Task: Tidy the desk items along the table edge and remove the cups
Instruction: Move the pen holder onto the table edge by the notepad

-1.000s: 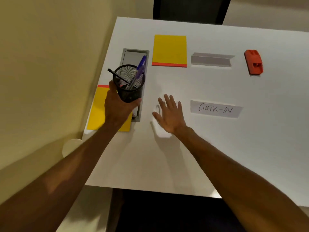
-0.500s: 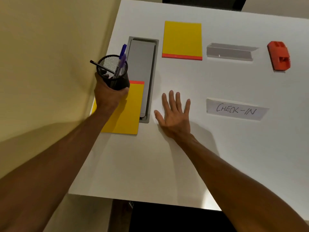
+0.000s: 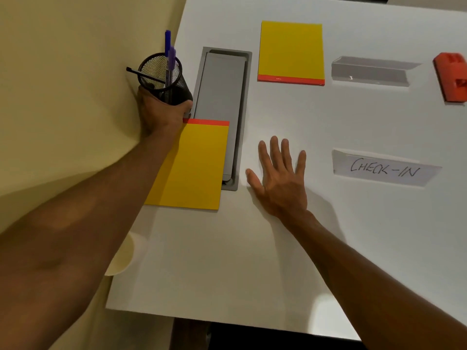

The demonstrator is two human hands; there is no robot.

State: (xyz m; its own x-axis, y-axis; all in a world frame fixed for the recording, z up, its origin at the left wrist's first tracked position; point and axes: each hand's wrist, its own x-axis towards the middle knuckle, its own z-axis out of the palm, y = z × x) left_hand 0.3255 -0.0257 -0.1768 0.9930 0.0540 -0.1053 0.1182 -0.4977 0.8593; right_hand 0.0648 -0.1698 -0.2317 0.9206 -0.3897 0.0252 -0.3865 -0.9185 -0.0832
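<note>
My left hand (image 3: 158,114) grips a black mesh pen holder (image 3: 164,77) with purple and black pens, at the table's left edge beside a grey cable hatch (image 3: 222,97). A yellow notepad (image 3: 192,168) lies just below the holder, partly over the hatch. My right hand (image 3: 278,178) rests flat on the white table (image 3: 227,261), fingers spread, to the right of the hatch. A pale paper cup (image 3: 121,256) shows under my left forearm at the table's left edge, mostly hidden.
A second yellow notepad (image 3: 290,51) lies at the back. To its right stand a clear sign holder (image 3: 371,72) and a red stapler (image 3: 452,79). A "CHECK-IN" sign (image 3: 384,169) lies right of my right hand. A beige wall runs along the left.
My left hand has carried the pen holder from over the hatch leftward and away to the table's left edge, above the near notepad. My right hand has stayed flat on the table.
</note>
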